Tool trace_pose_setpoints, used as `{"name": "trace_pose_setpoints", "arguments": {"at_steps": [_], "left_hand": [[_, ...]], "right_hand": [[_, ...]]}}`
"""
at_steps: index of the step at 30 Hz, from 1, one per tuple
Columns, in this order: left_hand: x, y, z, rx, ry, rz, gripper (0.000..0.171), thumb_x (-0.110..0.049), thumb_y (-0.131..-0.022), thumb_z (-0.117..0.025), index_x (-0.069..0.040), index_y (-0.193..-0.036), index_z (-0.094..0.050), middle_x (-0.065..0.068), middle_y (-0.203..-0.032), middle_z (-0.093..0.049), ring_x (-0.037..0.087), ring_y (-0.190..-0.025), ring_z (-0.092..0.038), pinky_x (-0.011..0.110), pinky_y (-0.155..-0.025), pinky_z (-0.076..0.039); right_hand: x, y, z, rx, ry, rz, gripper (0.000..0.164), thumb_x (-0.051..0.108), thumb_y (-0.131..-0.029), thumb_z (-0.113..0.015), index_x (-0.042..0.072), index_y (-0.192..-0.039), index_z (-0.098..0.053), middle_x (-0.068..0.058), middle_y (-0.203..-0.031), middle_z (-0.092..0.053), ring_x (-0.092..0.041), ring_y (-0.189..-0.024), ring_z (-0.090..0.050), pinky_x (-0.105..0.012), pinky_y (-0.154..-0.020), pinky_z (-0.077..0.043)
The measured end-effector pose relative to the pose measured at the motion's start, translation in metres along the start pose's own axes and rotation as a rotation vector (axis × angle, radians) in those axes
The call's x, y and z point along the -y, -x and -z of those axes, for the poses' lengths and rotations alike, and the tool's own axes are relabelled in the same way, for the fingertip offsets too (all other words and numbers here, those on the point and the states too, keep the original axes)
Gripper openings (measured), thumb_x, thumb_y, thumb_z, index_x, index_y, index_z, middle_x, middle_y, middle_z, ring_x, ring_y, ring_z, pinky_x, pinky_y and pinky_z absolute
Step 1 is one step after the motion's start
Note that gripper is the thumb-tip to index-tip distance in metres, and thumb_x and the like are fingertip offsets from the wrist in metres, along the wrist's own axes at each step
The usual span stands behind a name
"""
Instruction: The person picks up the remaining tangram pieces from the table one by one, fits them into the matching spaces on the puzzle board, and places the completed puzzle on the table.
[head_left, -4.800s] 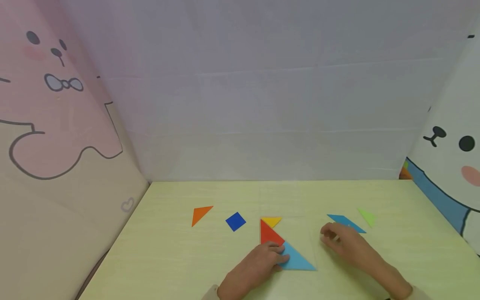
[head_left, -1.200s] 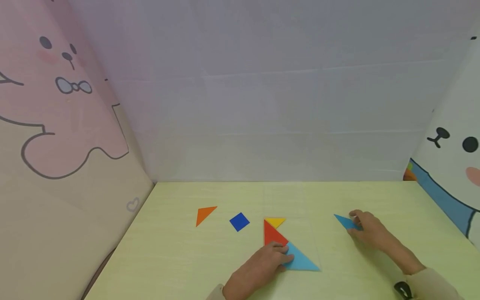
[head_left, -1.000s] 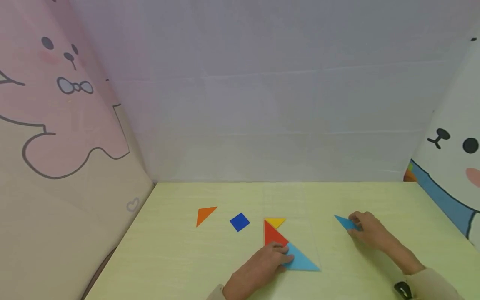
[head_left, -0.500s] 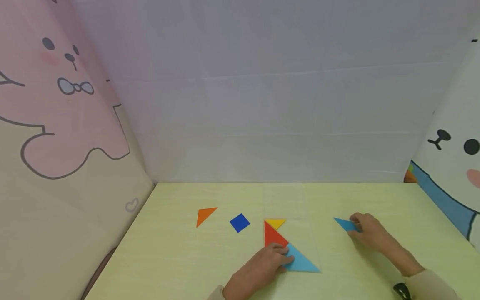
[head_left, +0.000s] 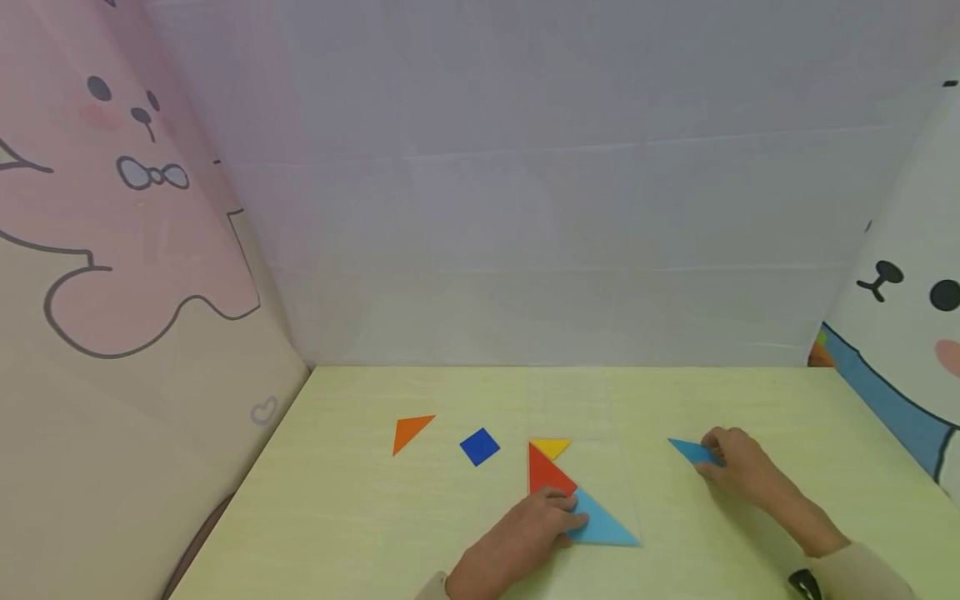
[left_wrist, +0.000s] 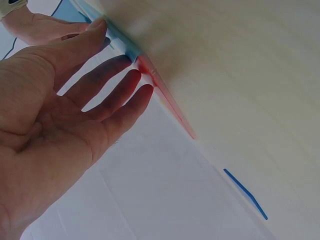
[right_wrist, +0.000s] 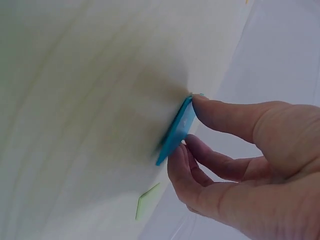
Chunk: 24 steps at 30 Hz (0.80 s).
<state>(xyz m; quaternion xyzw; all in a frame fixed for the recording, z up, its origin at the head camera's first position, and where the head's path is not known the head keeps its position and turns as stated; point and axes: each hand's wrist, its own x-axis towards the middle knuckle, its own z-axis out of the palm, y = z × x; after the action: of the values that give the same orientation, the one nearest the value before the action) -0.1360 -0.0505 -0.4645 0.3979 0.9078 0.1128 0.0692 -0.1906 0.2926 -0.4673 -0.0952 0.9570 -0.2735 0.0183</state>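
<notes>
In the head view my left hand (head_left: 517,533) lies with its fingers on a red triangle (head_left: 547,473) and a light blue triangle (head_left: 603,527), which meet edge to edge. The left wrist view has its fingertips (left_wrist: 145,91) on these pieces, fingers loosely extended. Off to the right, my right hand (head_left: 742,465) pinches a blue parallelogram (head_left: 688,450) between thumb and fingers, covering its right end. Seen from the right wrist, the parallelogram (right_wrist: 176,131) is close over the table. A small yellow triangle (head_left: 552,447) borders the red one's upper end.
Left of these pieces lie a dark blue square (head_left: 480,447) and an orange triangle (head_left: 409,432). A light green piece (right_wrist: 146,201) shows near the right hand in the right wrist view; the hand hides it from the head. A pale wall (head_left: 555,317) rises behind the table.
My right hand, earlier beside the parallelogram, has moved right and taken hold of it. Over the last second the parallelogram has turned slightly, its left tip nearer me. The left hand stays put.
</notes>
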Motion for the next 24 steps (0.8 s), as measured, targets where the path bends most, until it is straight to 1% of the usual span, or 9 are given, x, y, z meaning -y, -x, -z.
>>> {"name": "trace_pose_setpoints", "arguments": {"at_steps": [5, 7, 13, 17, 20, 24], "left_hand": [[-0.0001, 0.0004, -0.0002, -0.002, -0.007, -0.005, 0.040, -0.018, -0.097, -0.071, -0.019, -0.137, -0.068, -0.004, -0.137, -0.066, 0.011, -0.125, -0.057, 0.021, -0.103, -0.047], [-0.0002, 0.0004, -0.0001, -0.003, -0.007, -0.005, 0.040, -0.018, -0.097, -0.071, -0.018, -0.137, -0.068, -0.004, -0.136, -0.066, 0.011, -0.125, -0.057, 0.021, -0.103, -0.047], [-0.0003, 0.0004, -0.0004, -0.009, -0.015, -0.009, 0.040, -0.018, -0.097, -0.071, -0.018, -0.136, -0.069, -0.003, -0.136, -0.066, 0.011, -0.126, -0.057, 0.021, -0.103, -0.047], [-0.0003, 0.0012, -0.0004, -0.015, -0.025, -0.019, 0.040, -0.018, -0.097, -0.071, -0.018, -0.136, -0.069, -0.003, -0.136, -0.066, 0.011, -0.125, -0.057, 0.020, -0.103, -0.046], [0.0001, 0.0018, -0.0007, -0.028, -0.040, -0.032, 0.039, -0.018, -0.096, -0.072, -0.018, -0.135, -0.070, -0.004, -0.133, -0.067, 0.009, -0.119, -0.058, 0.019, -0.102, -0.046], [0.0000, 0.0025, -0.0009, -0.049, -0.064, -0.049, 0.038, -0.018, -0.096, -0.072, -0.019, -0.133, -0.071, -0.006, -0.126, -0.068, 0.007, -0.110, -0.056, 0.016, -0.099, -0.046]], "right_hand": [[-0.0010, 0.0013, -0.0023, -0.065, -0.034, 0.029, 0.026, -0.001, -0.089, -0.075, -0.010, -0.106, -0.057, -0.024, -0.098, -0.066, -0.040, -0.090, -0.066, -0.051, -0.075, -0.056], [-0.0015, 0.0017, -0.0026, -0.079, -0.046, 0.040, 0.025, -0.001, -0.089, -0.075, -0.008, -0.106, -0.059, -0.026, -0.099, -0.067, -0.041, -0.089, -0.068, -0.051, -0.074, -0.057], [-0.0023, 0.0015, 0.0000, -0.059, -0.078, 0.044, 0.023, 0.000, -0.091, -0.074, -0.005, -0.110, -0.063, -0.025, -0.101, -0.069, -0.038, -0.087, -0.069, -0.047, -0.073, -0.057], [-0.0018, 0.0018, 0.0001, -0.071, -0.090, 0.053, 0.023, 0.003, -0.090, -0.076, -0.003, -0.109, -0.065, -0.022, -0.100, -0.070, -0.034, -0.085, -0.070, -0.046, -0.072, -0.058], [0.0002, 0.0029, 0.0010, -0.065, -0.113, 0.052, 0.024, 0.006, -0.089, -0.078, -0.002, -0.109, -0.067, -0.020, -0.100, -0.071, -0.033, -0.086, -0.070, -0.045, -0.072, -0.058], [0.0038, 0.0040, 0.0035, -0.030, -0.157, 0.034, 0.026, 0.009, -0.091, -0.078, -0.001, -0.113, -0.067, -0.019, -0.103, -0.071, -0.034, -0.091, -0.069, -0.045, -0.074, -0.058]]}}
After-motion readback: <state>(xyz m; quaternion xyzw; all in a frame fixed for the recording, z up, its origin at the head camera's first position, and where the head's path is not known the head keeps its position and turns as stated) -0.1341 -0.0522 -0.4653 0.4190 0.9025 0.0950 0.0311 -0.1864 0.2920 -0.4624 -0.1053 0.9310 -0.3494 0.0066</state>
